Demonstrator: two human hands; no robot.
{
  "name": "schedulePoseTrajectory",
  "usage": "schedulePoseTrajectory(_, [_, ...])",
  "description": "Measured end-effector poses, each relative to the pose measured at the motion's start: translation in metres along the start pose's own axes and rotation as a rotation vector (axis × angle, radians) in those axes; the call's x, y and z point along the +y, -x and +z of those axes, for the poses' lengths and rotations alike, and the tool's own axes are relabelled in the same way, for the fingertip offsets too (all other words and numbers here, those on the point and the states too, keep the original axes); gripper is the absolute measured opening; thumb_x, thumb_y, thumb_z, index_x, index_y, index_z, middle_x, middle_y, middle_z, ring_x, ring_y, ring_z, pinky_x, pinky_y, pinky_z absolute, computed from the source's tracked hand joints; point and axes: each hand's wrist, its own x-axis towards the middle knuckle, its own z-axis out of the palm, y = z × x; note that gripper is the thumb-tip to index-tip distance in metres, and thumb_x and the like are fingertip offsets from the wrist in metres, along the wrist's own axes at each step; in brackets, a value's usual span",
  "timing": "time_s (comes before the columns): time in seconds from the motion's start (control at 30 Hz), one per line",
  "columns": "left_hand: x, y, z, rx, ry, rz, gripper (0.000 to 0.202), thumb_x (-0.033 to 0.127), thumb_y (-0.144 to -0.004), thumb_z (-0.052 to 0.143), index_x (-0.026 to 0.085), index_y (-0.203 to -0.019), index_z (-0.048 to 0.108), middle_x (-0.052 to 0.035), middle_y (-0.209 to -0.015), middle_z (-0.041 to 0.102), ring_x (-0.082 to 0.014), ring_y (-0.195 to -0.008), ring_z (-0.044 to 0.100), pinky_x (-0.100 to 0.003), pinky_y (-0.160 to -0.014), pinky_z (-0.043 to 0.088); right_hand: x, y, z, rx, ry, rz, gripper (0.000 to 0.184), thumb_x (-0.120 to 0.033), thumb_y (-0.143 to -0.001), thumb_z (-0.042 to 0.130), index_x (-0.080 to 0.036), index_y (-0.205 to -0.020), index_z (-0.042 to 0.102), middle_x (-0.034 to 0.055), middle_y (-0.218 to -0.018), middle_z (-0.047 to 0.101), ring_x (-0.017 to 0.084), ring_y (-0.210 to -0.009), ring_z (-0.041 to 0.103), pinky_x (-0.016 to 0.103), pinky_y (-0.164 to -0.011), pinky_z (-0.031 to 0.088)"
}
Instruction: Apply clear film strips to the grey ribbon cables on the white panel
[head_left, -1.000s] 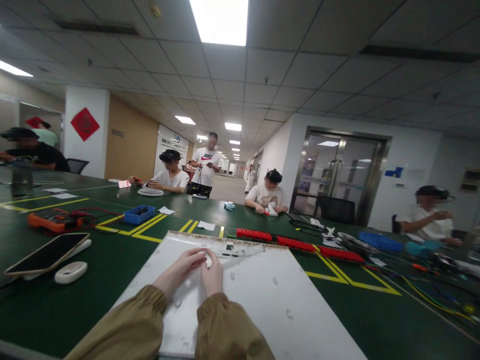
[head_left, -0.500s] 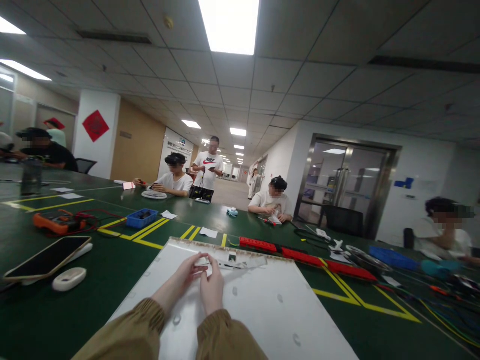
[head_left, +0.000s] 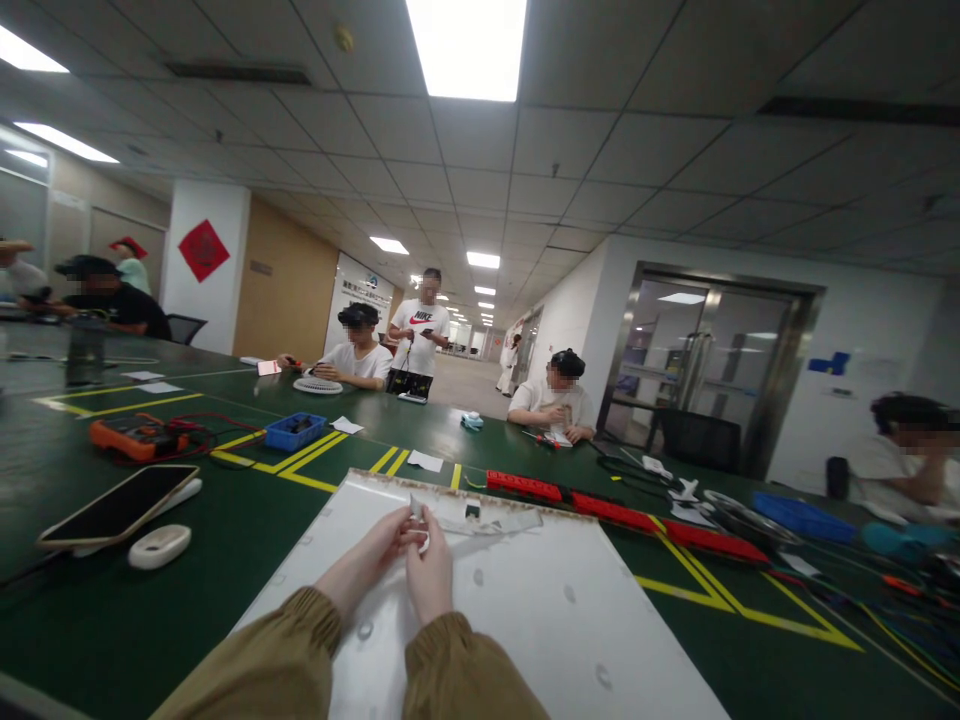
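Note:
A large white panel lies flat in front of me, its far edge stained brownish, with several small oval marks on its face. Over its far part, my left hand and my right hand meet, both closed with fingertips pinched together. Between them is a thin pale strip, whose loose length stretches right across the panel. A whitish end pokes up above the fingertips, and another pale bit shows by the right fingers. The exact grip is partly hidden by the fingers. A small dark square sits near the panel's far edge.
Left on the green table are a phone, a white oval object, an orange multimeter and a blue tray. Red power strips lie behind the panel. Cables and a blue bin are at right. Several people sit or stand around.
The whole view has shifted slightly, so things appear farther right. A pale strip end now stands up above my fingertips; both hands stay together over the panel.

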Motion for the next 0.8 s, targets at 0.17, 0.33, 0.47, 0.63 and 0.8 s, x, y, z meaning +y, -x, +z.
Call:
schedulePoseTrajectory(0.17, [-0.003,-0.001,-0.004,0.001,0.0,0.05,0.026,0.038,-0.083,0.059,0.015,-0.095,0.059,-0.0037,-0.077,0.061,-0.0121,-0.064,0.062,-0.02,-0.061,0.048,0.002,0.0,0.0,-0.032,-0.003,-0.013,0.061,-0.01,-0.071,0.045,-0.016,-0.131,0.052,0.011,-0.12,0.061,0.02,-0.106,0.06,0.028,-0.086,0.05])
schedulePoseTrajectory(0.33, [-0.008,-0.008,-0.009,0.02,-0.021,0.08,0.035,0.04,-0.077,0.067,0.013,-0.097,0.058,-0.0054,-0.08,0.062,-0.0125,-0.067,0.062,-0.021,-0.062,0.048,-0.001,-0.001,-0.001,-0.089,0.052,0.014,0.061,-0.01,-0.072,0.044,-0.014,-0.132,0.051,0.0119,-0.119,0.061,0.021,-0.105,0.06,0.028,-0.083,0.051])
schedulePoseTrajectory(0.47, [-0.006,-0.003,-0.006,0.016,-0.022,0.081,0.044,0.047,-0.07,0.072,0.012,-0.092,0.058,-0.0051,-0.078,0.062,-0.0136,-0.068,0.063,-0.022,-0.062,0.048,-0.006,0.0,-0.003,-0.099,0.071,0.022,0.06,-0.011,-0.072,0.044,-0.012,-0.131,0.052,0.014,-0.119,0.061,0.023,-0.104,0.06,0.031,-0.083,0.051])
schedulePoseTrajectory(0.63, [-0.002,0.005,-0.001,0.03,-0.024,0.106,0.045,0.048,-0.064,0.077,0.012,-0.085,0.059,-0.0048,-0.074,0.063,-0.0128,-0.065,0.061,-0.022,-0.062,0.048,-0.011,0.003,-0.005,-0.102,0.097,0.008,0.059,-0.011,-0.072,0.043,-0.014,-0.129,0.054,0.0127,-0.115,0.063,0.023,-0.099,0.062,0.031,-0.084,0.05])
schedulePoseTrajectory(0.8, [-0.001,0.004,-0.001,0.042,-0.035,0.108,0.043,0.041,-0.059,0.082,0.012,-0.085,0.063,-0.0028,-0.069,0.063,-0.0108,-0.061,0.059,-0.021,-0.062,0.046,-0.009,0.003,-0.004,-0.071,0.141,-0.004,0.056,-0.011,-0.07,0.045,-0.012,-0.125,0.057,0.0125,-0.1,0.066,0.024,-0.088,0.064,0.032,-0.08,0.05])
